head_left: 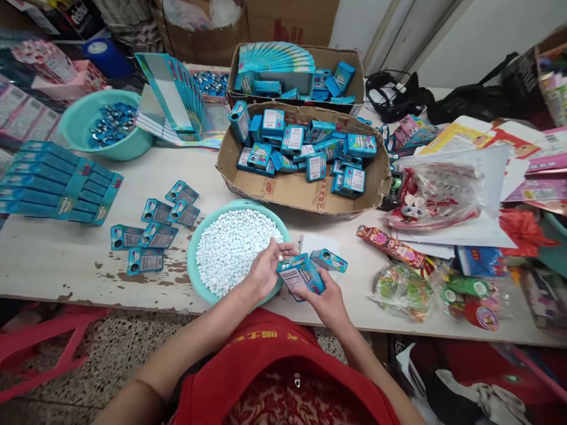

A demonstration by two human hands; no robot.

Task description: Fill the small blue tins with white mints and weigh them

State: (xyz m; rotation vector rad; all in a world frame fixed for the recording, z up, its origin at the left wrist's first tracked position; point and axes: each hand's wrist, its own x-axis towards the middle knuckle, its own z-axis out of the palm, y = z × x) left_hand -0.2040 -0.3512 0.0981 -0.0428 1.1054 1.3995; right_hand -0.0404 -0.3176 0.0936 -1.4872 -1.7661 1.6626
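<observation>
My right hand (326, 295) grips a small blue printed candy box (301, 276), tilted over the table. Beside the box's upper end, my left hand (268, 265) is cupped with its fingers pointing right, a few white candies (280, 258) on them. Under that wrist stands a mint-green basin (191, 260) filled with small white candies (234, 245). Another blue box (329, 260) lies just behind the held one, near a white paper (310, 243). Several blue boxes (153, 234) with round dark openings lie left of the basin.
Behind the basin, an open carton (283, 192) holds many blue boxes; a second carton (361, 77) stands behind it. Flattened boxes (57, 183) are stacked at left, near a green bowl (133, 147) of shiny blue pieces. Packaged sweets (401, 289) lie right. The table's front edge is close.
</observation>
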